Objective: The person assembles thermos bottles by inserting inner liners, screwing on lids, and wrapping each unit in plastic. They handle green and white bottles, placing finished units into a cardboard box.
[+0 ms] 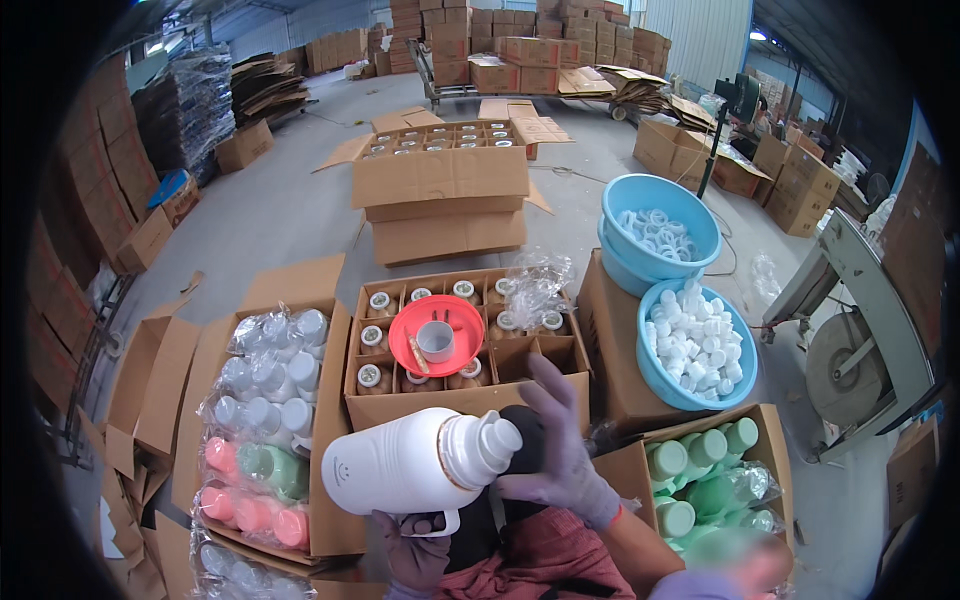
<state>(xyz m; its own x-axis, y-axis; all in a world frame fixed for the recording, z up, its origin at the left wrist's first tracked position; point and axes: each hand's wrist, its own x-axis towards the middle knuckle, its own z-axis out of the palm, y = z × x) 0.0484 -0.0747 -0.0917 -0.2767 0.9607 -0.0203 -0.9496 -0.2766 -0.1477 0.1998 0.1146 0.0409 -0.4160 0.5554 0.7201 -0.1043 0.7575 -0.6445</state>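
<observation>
A white thermos jug (395,463) with a small smiley drawn on its side lies tilted in front of me, its capped spout toward the right. My left hand (412,552), in a greyish-purple glove, grips it from below near the handle. My right hand (568,455), gloved too, is raised beside the jug's cap (500,436) with thumb and fingers spread, holding nothing. Just beyond the jug, a red plate (468,352) with a grey cup (435,341) and small sticks rests on a divided carton (465,408) of capped bottles.
A carton (335,530) of plastic-wrapped white, pink and green jugs stands left. At right, a carton (775,425) holds green jugs. Blue basins hold white caps (700,345) and white rings (655,236). Another filled carton (440,180) stands farther off; a grey machine (850,330) is far right.
</observation>
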